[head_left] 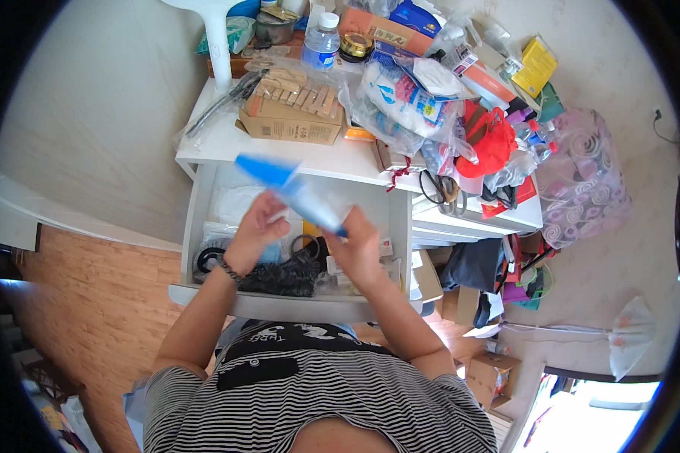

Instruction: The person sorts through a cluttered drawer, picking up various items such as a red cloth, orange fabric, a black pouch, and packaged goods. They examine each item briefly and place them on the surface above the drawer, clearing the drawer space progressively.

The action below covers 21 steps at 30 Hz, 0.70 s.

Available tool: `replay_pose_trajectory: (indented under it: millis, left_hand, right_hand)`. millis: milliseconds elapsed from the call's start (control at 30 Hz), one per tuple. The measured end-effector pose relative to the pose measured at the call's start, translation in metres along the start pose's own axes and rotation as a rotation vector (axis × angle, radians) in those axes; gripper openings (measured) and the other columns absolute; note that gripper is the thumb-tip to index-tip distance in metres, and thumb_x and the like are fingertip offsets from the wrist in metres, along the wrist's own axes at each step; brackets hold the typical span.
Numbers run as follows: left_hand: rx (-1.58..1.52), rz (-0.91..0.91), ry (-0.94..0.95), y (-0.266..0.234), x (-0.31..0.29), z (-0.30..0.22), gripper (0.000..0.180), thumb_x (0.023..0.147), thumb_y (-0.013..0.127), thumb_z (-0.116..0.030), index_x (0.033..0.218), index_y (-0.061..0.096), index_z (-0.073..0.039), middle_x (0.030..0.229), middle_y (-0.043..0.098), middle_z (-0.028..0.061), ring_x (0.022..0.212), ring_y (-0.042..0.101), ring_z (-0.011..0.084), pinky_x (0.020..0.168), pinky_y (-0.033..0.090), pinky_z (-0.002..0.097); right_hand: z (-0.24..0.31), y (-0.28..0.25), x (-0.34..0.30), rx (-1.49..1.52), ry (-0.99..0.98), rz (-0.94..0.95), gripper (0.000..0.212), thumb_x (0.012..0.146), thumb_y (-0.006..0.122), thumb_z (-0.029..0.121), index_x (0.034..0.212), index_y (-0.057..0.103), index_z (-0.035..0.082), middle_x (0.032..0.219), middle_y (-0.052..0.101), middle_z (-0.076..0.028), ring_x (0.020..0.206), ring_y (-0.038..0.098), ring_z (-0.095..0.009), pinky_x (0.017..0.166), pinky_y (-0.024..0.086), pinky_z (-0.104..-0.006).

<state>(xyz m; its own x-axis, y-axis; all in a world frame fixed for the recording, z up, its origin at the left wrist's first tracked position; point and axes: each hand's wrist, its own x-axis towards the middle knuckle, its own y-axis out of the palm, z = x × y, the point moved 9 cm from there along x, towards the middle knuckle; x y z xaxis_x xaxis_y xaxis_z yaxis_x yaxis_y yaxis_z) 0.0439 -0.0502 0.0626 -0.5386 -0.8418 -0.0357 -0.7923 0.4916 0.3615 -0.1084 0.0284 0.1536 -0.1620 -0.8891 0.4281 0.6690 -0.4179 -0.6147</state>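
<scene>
A long, narrow object with a wide bright-blue end and a pale translucent body, smeared by motion, is held slanted above the open drawer. Its exact kind I cannot make out. My right hand is closed round its lower, dark-blue end. Beside its middle, my left hand has its fingers apart and half curled, with a dark beaded bracelet on the wrist. Below the hands, the drawer holds a crumpled black plastic bag, a black coil, clear packets and a ring-shaped item.
On the white cabinet top lie a cardboard box bearing wooden pieces, a water bottle, a white packet and a red bag. A patterned bundle is at right. Cardboard boxes stand on the floor.
</scene>
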Motion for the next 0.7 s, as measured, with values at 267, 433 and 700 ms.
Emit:
replay_pose_trajectory:
  millis: [267,433,700]
  left_hand:
    - [-1.052,0.229,-0.182,0.023,0.000,0.024,0.052,0.094,0.046,-0.035,0.136,0.033,-0.006,0.131,0.047,0.0103,0.115,0.051,0.0247,0.099,0.040,0.0399]
    - [-1.043,0.166,-0.080,0.006,-0.003,0.028,0.053,0.094,0.046,-0.035,0.136,0.033,-0.005,0.132,0.046,0.0105,0.116,0.050,0.0250,0.101,0.038,0.0402]
    - [-0.388,0.026,0.036,-0.033,-0.012,0.001,0.039,0.079,0.069,-0.017,0.112,0.053,-0.006,0.098,0.060,0.0042,0.101,0.055,0.0214,0.103,0.034,0.0414]
  right_hand:
    - [0.068,0.007,-0.019,-0.013,-0.312,0.212,0.042,0.067,0.070,0.008,0.104,0.051,-0.001,0.119,0.053,-0.018,0.113,0.050,-0.035,0.093,0.041,-0.0457]
    - [0.064,0.008,-0.021,0.068,-0.260,0.264,0.036,0.077,0.065,0.011,0.110,0.054,0.002,0.115,0.055,-0.016,0.114,0.050,-0.032,0.093,0.041,-0.0411]
    - [-0.078,-0.003,-0.023,0.978,0.619,-0.223,0.020,0.095,0.051,0.021,0.095,0.061,0.003,0.074,0.058,0.005,0.061,0.047,-0.003,0.054,0.039,-0.0183]
